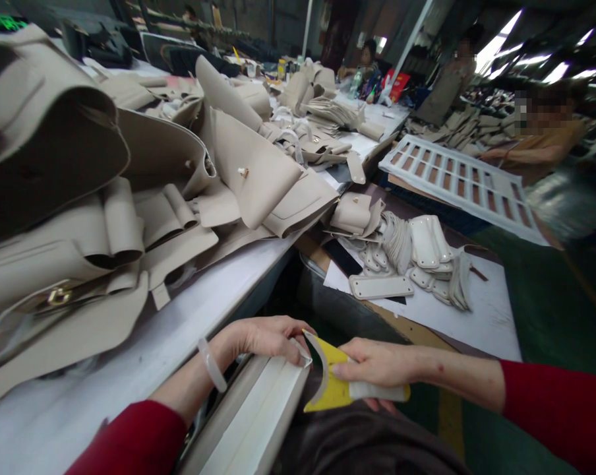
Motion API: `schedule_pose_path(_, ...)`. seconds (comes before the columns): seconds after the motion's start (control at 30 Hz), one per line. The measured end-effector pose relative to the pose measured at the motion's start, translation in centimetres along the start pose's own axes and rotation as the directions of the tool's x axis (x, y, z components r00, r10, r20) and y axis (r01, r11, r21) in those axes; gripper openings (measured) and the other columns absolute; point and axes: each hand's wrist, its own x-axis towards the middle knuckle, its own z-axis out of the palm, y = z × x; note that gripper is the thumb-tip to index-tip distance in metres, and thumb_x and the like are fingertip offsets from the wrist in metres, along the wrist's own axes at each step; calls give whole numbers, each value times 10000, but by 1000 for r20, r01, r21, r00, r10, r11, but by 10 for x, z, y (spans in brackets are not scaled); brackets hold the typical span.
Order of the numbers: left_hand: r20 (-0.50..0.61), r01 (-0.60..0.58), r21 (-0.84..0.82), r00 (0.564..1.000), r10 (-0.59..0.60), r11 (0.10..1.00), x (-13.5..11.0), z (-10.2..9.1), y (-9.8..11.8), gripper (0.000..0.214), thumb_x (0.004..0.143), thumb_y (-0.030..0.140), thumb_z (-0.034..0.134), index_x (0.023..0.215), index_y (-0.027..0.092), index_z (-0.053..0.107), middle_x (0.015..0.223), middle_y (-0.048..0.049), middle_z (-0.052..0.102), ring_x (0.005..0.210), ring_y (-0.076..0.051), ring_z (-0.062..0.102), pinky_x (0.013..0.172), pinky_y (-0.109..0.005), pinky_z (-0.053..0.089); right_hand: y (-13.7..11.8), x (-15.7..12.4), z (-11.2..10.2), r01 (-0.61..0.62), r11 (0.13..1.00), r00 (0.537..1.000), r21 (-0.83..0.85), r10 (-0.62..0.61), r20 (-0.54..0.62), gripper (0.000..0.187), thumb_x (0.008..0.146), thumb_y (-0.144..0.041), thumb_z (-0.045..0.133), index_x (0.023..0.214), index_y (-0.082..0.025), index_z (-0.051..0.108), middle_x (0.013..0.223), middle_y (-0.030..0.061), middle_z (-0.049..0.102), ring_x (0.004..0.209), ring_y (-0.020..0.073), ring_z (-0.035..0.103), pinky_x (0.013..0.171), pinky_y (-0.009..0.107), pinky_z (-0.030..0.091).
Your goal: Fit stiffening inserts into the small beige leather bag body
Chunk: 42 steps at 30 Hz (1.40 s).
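My left hand [263, 338] rests on the end of a long pale cream strip [258, 415] lying along the table's front edge, its fingers curled over the strip's tip. My right hand [377, 363] pinches a curved cream piece with a yellow inner face [335, 389], held just to the right of the strip's end. Both arms wear red sleeves, and a clear bangle sits on my left wrist.
A big heap of beige bag panels [130, 191] covers the white table [144, 356] at left. A lower bench holds stacked small cream tabs [417, 254] on white paper. A white slatted rack [456, 181] lies beyond. Other people sit at the back right.
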Motion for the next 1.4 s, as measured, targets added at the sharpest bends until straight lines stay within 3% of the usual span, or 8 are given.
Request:
schedule_pose_path(0.17, -35, 46, 102, 999, -42, 994, -3, -3, 4, 860, 659, 370, 685, 1434, 79, 450, 1271, -133, 654, 1148, -313, 599, 948, -366, 495, 3, 16, 4, 5, 999, 998, -44, -7, -55, 452, 978, -601, 407, 927, -173, 542, 501, -41, 539, 308, 97, 460, 311, 159, 388)
schedule_pose_path(0.33, -46, 59, 78, 997, -56, 995, -3, -2, 3, 873, 658, 379, 685, 1447, 102, 433, 1338, -129, 616, 1190, -307, 583, 1002, -371, 465, 8, 21, 9, -11, 1000, 996, -10, 10, -91, 449, 971, -607, 430, 990, -175, 550, 543, -27, 596, 309, 95, 471, 307, 161, 381)
schedule_pose_path(0.47, -55, 55, 75, 997, -51, 996, -3, -2, 1, 897, 658, 375, 685, 1463, 94, 408, 1362, -149, 590, 1196, -315, 574, 1010, -395, 453, 7, 25, 14, 18, 998, 996, 57, -13, -86, 448, 967, -607, 435, 910, -175, 539, 514, -29, 579, 306, 95, 482, 303, 147, 376)
schedule_pose_path(0.73, -105, 30, 50, 994, -24, 998, -4, -2, -4, 959, 635, 349, 678, 1503, 100, 353, 1163, -120, 655, 1007, -289, 608, 803, -334, 499, 14, 37, 31, -2, 978, 992, 209, 28, -124, 381, 996, -531, 397, 931, -178, 522, 486, -27, 582, 294, 122, 490, 276, 171, 383)
schedule_pose_path(0.93, -122, 2, -93, 992, -13, 996, -4, 1, -10, 967, 642, 298, 621, 1537, 166, 278, 1053, -63, 653, 868, -219, 595, 686, -278, 462, 3, 39, 44, -27, 967, 980, 252, 75, -185, 387, 1012, -506, 358, 874, -175, 505, 457, -24, 564, 273, 117, 468, 266, 167, 372)
schedule_pose_path(1.2, -129, -122, -318, 988, 85, 940, 0, 6, -24, 1023, 653, 189, 630, 1547, 195, 132, 1137, -46, 646, 915, -184, 597, 823, -323, 451, -2, 50, 60, 30, 941, 971, 337, 52, -232, 451, 1020, -517, 310, 835, -165, 522, 435, -2, 554, 272, 132, 475, 267, 177, 371)
schedule_pose_path(1.3, -182, -166, -361, 978, 105, 918, 0, 9, -21, 1025, 644, 189, 647, 1535, 201, 139, 1095, -45, 643, 951, -202, 607, 838, -352, 457, -6, 59, 67, 84, 916, 976, 393, 4, -218, 466, 1022, -512, 286, 830, -161, 526, 437, 12, 557, 268, 142, 474, 267, 191, 369)
schedule_pose_path(1.4, -268, -178, -312, 959, 93, 933, -4, 13, -14, 981, 697, 272, 691, 1525, 182, 171, 1204, -98, 601, 1075, -241, 589, 924, -400, 455, -8, 66, 79, 83, 882, 975, 464, 24, -220, 484, 1025, -502, 231, 830, -162, 514, 426, 21, 548, 268, 153, 475, 272, 206, 379)
